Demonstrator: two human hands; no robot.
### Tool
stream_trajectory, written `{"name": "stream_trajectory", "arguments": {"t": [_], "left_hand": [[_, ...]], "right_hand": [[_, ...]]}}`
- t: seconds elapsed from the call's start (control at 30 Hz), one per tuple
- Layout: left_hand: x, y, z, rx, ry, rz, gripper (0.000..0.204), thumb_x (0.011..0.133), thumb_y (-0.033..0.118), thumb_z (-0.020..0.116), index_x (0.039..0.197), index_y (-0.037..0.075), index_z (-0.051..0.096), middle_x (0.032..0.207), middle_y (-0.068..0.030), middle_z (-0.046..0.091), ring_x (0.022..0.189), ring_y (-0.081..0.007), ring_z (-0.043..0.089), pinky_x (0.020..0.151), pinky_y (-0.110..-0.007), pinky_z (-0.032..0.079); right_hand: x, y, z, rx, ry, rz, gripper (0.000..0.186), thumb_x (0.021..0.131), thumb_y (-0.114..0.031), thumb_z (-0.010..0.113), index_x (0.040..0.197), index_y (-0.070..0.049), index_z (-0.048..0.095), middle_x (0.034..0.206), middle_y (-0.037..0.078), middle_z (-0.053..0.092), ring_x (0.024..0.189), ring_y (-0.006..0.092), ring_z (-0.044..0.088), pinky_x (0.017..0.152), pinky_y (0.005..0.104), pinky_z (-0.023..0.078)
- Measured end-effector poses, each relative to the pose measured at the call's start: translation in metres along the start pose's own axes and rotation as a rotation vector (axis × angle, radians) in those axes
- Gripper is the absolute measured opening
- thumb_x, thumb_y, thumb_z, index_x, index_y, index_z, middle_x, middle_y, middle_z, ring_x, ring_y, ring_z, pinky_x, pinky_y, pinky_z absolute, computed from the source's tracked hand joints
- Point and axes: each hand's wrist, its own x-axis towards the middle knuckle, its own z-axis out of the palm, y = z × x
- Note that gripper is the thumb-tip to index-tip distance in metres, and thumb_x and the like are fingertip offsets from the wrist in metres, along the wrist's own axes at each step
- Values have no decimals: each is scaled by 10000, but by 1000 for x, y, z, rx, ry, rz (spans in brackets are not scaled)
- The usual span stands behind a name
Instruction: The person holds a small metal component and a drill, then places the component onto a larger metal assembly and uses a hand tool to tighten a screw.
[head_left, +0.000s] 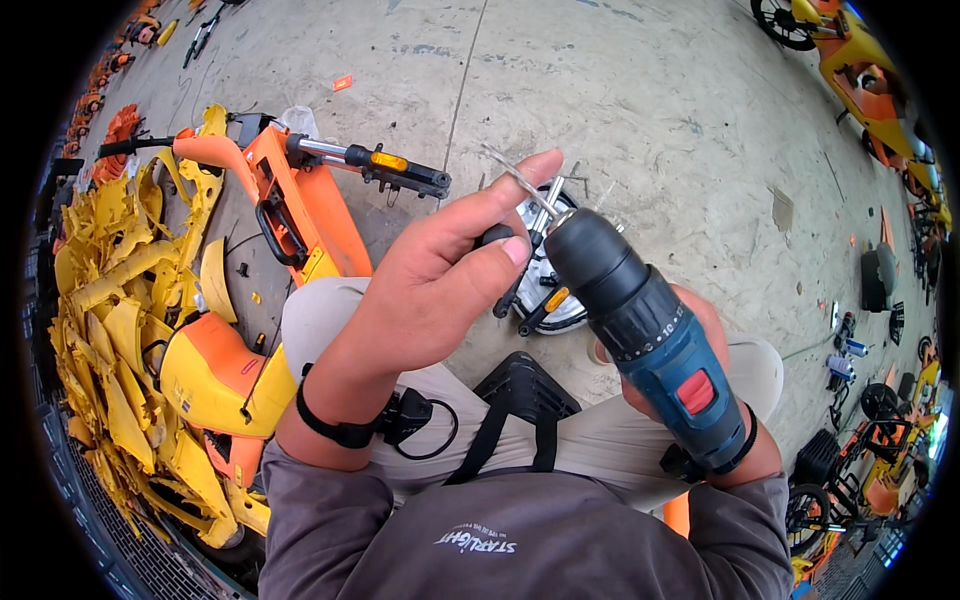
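My right hand (702, 318) is wrapped round the grip of a blue and black cordless drill (655, 335), whose body hides most of the fingers. A long thin bit (520, 182) sticks out of its chuck, pointing up and left. My left hand (430, 275) is raised beside the bit, its index finger stretched along it; whether they touch I cannot tell. Between that hand's thumb and curled fingers shows a small dark round-ended piece (494, 236), mostly hidden. Below the hands a round white tray (578, 322) holds metal tubes and black and yellow parts.
An orange scooter frame (318, 215) with a fork and handlebar lies at my left. Beyond it rises a heap of broken yellow panels (120, 340). A black plastic piece (525, 385) sits between my knees. More yellow vehicles (865, 90) stand at the right; spray cans (842, 366) lie nearby.
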Motion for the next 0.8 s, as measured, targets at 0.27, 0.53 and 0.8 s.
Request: {"name": "stream_trajectory", "arguments": {"t": [0.27,0.53,0.8], "left_hand": [[1,0,0,3,-6,3,188,955,38,493,1100,-60,562,1510,-110,416,947,-39,475,799,-223,415],[1,-1,3,-16,21,-4,134,953,39,494,1035,-47,554,1519,-135,400,1111,-78,483,871,-247,418],[1,2,3,3,14,-97,312,953,34,484,1243,-65,546,1507,-147,407,998,-65,494,863,-236,421]], "right_hand": [[0,12,-2,-20,-16,-166,312,772,23,711,1065,38,605,841,95,680,708,108,620,583,221,465],[0,14,-6,106,-49,-58,299,797,46,694,1078,56,591,849,141,668,689,144,635,539,222,464],[0,15,-4,-80,-8,-111,280,765,20,705,1027,15,606,832,85,671,752,143,642,660,256,494]]}}
